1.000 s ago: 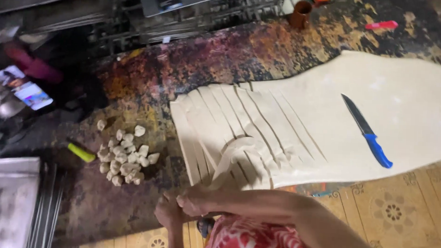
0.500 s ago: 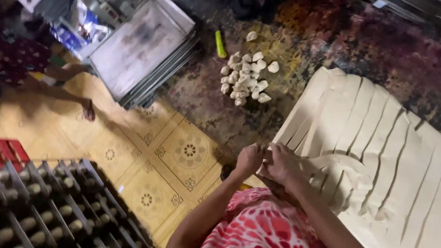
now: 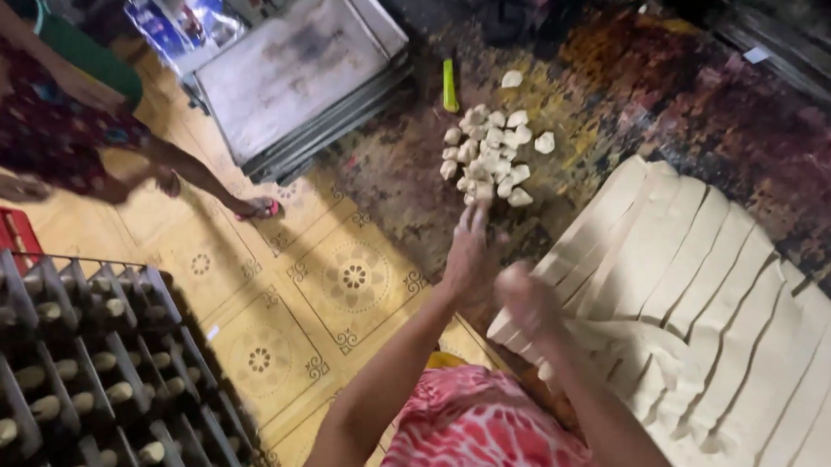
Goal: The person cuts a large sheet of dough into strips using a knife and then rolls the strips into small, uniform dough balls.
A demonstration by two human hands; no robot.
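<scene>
L hand (image 3: 471,255) left R hand (image 3: 525,299), now reaching twd dough pieces (image 3: 489,153).

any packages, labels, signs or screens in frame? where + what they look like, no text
Blue and white package or printed item: top left, behind the stack of grey metal trays; blurred, kind unclear.
Small pale tag or scrap: top right on the dark surface; rectangular, too small to tell more.
No screens or signs visible.

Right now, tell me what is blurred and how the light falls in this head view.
Head view: the right hand is smeared by motion blur, the left hand softer than sharp; the dough pieces and dough sheet read clearly; warm light on the floor tiles, top right corner dark.
</scene>
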